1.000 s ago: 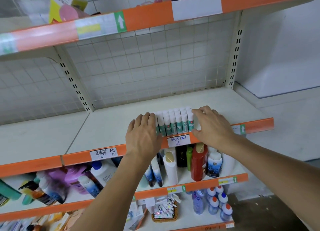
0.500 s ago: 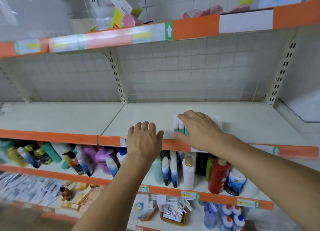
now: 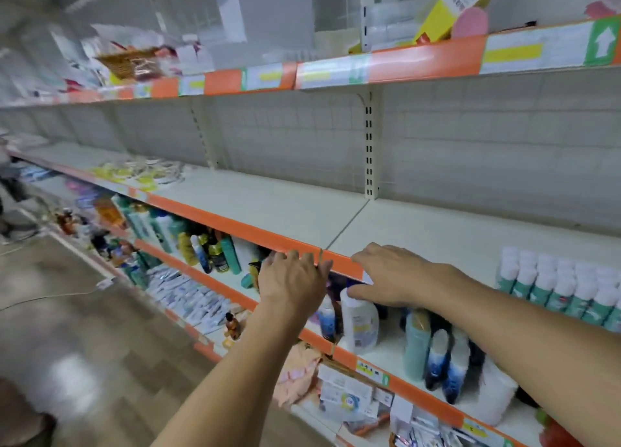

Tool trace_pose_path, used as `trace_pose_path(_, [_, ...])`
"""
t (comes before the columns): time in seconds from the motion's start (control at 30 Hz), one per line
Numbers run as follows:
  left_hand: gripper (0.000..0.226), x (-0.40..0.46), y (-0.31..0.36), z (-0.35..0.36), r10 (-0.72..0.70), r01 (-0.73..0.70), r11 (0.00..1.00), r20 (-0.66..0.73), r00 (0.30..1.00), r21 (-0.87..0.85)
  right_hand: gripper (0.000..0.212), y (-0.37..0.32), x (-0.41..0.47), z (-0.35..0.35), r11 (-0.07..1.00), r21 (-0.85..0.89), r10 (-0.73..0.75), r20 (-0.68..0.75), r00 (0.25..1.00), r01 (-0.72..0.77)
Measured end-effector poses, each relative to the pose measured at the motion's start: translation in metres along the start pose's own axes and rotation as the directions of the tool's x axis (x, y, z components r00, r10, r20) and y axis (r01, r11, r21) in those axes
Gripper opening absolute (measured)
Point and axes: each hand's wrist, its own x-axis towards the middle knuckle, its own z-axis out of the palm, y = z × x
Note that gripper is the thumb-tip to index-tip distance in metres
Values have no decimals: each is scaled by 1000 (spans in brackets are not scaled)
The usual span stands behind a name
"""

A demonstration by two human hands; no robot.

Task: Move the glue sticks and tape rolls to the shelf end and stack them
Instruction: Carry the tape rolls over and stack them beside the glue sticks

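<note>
A block of white-capped green glue sticks [image 3: 564,288] stands upright at the front of the cream shelf [image 3: 420,231], far right. Both hands are off it, to its left. My left hand [image 3: 292,278] hovers at the orange shelf edge with fingers relaxed, holding nothing. My right hand [image 3: 393,275] lies flat over the shelf's front edge, fingers spread, empty. Far down the shelf to the left lies a blurred pile of yellow and clear tape rolls [image 3: 141,173].
Between the hands and the tape rolls the shelf is bare. Bottles [image 3: 359,322] crowd the shelf below. Above, an orange-edged shelf [image 3: 386,63] holds boxes and packets. The aisle floor [image 3: 84,346] lies to the left.
Both hands have let go of the glue stick block and shifted left along the shelf edge. My view has swung left, showing the long shelf and aisle.
</note>
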Motion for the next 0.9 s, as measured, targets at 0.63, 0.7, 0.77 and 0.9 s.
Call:
trace_pose_path(0.63, [61, 109, -216, 22, -275, 273, 961, 44, 960, 44, 46, -150, 255, 12, 962, 60, -267, 17, 963, 266])
trace_pose_path(0.7, [62, 125, -238, 26, -294, 291, 955, 52, 954, 55, 48, -164, 284, 14, 954, 41, -298, 29, 954, 296])
trace_pose_path(0.77, [60, 142, -261, 30, -312, 310, 949, 61, 948, 52, 55, -179, 314, 14, 949, 25, -314, 49, 948, 313])
trace_pose_path(0.9, [58, 182, -308, 37, -359, 355, 933, 82, 930, 57, 50, -205, 379, 11, 929, 15, -370, 77, 926, 370])
